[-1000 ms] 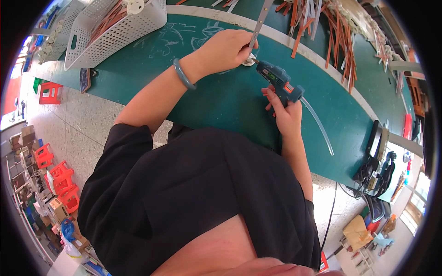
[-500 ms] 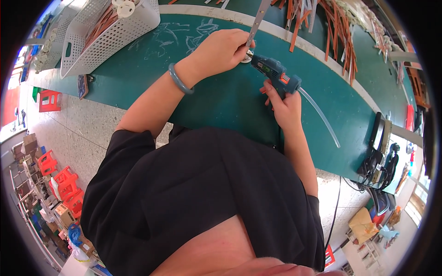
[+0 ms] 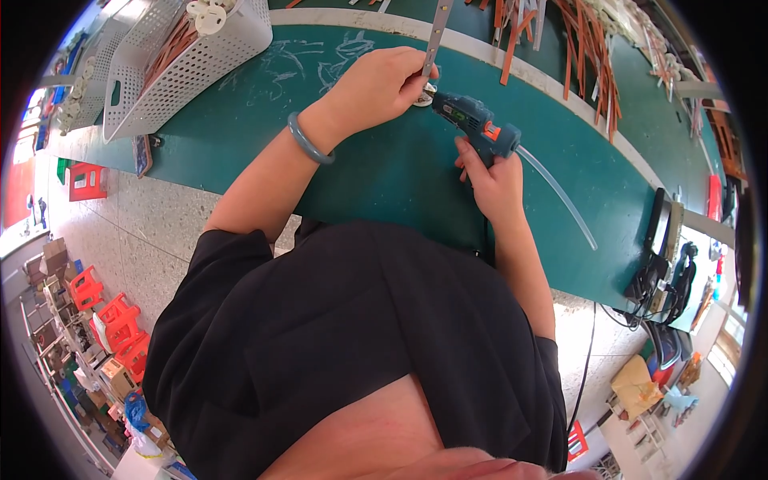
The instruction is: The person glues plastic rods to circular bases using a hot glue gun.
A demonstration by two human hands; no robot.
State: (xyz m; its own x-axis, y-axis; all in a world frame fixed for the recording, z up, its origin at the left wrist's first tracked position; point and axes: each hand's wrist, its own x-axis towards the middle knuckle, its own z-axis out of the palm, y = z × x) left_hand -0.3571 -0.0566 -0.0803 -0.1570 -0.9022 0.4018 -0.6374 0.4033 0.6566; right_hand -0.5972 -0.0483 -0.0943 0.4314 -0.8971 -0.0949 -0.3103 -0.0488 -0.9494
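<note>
In my right hand (image 3: pixel 498 188) is a dark teal hot glue gun (image 3: pixel 472 118), its handle gripped in closed fingers. A clear glue stick (image 3: pixel 564 196) trails out of the gun's back end. Its nozzle points left, at a small round whitish piece (image 3: pixel 424 97) just below my left fingertips. My left hand (image 3: pixel 382 82), wearing a grey-blue bangle, pinches the lower end of a narrow grey strip with pale dots (image 3: pixel 438 36). The strip stands up away from me and meets the round piece. My fingers partly hide that joint, and whether the nozzle touches it I cannot tell.
A white perforated basket (image 3: pixel 192 76) with reddish-brown strips stands at the far left of the green table (image 3: pixel 384 176). More brown and white strips (image 3: pixel 588 68) lie beyond a pale ledge (image 3: pixel 552 88). Black cabled gear (image 3: pixel 652 280) sits at the right edge.
Both hands, the strip and the glue gun have shifted slightly left in the view. The strip's top leans less to the right. Both grips stay the same.
</note>
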